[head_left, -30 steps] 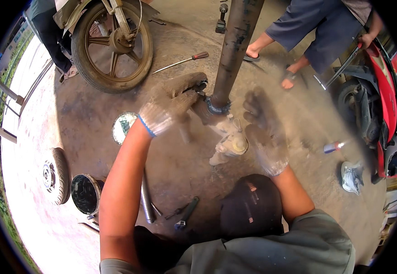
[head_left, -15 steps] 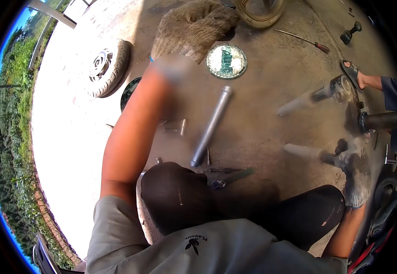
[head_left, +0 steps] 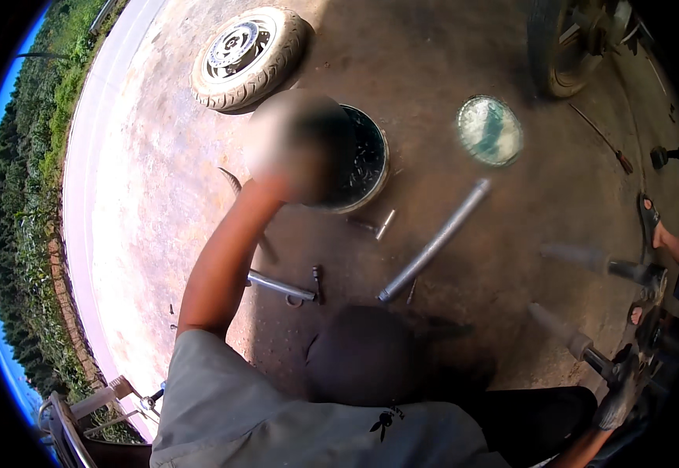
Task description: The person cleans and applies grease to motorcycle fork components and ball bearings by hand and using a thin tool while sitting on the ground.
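My left hand [head_left: 300, 148] is over the left side of a round bucket [head_left: 385, 168] with dark, shiny contents. A blur covers the hand, so its fingers and anything in them are hidden. At the far right my right hand [head_left: 616, 402], in a grey work glove, is closed around the lower end of a front fork [head_left: 597, 359], a pair of dark tubes with paler, smeared ends. A long metal tube [head_left: 433, 242] lies slanted on the ground between my hands. Beyond it is a round pale lid with a green patch [head_left: 490, 131].
A removed wheel [head_left: 250, 58] lies beyond the bucket. Another wheel [head_left: 550, 54] stands at the upper right, near a screwdriver [head_left: 605, 140] and a cordless drill [head_left: 667, 156]. A shorter metal tube [head_left: 281, 285] is near my knee. Another person's sandalled foot [head_left: 663, 230] is at right.
The view has swung left, so things on the ground sit further right. My left hand has come back from beside the lid to the bucket. My right hand stays at the fork.
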`<state>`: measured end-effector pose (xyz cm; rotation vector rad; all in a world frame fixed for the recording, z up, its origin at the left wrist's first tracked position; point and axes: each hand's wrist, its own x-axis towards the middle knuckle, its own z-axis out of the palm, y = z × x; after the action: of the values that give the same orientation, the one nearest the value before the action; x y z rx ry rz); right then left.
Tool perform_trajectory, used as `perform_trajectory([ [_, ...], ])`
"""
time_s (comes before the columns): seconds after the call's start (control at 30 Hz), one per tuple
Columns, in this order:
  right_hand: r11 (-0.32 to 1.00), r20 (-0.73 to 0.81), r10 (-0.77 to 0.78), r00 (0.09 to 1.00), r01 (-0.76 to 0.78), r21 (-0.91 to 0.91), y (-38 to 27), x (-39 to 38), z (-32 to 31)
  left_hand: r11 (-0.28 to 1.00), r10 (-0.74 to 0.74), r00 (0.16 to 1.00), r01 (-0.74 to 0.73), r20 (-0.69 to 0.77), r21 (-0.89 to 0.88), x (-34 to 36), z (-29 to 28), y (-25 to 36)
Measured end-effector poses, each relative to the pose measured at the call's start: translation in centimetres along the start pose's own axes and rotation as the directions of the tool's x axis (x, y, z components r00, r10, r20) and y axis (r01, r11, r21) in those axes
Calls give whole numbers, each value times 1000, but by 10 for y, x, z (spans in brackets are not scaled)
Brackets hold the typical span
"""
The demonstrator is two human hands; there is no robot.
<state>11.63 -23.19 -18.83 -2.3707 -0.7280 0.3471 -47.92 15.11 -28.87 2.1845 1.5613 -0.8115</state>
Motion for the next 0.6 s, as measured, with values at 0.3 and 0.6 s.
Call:
perform_trajectory([
  [0.3, 977, 105, -110, 988, 127, -169, -1, -7, -16, 988, 143, 988, -146, 65, 55, 89, 64, -30],
  [0.6, 995, -108, 75, 991, -82, -61, -21, -11, 12, 937, 71, 904, -205, -422, -282, 130, 132, -59],
])
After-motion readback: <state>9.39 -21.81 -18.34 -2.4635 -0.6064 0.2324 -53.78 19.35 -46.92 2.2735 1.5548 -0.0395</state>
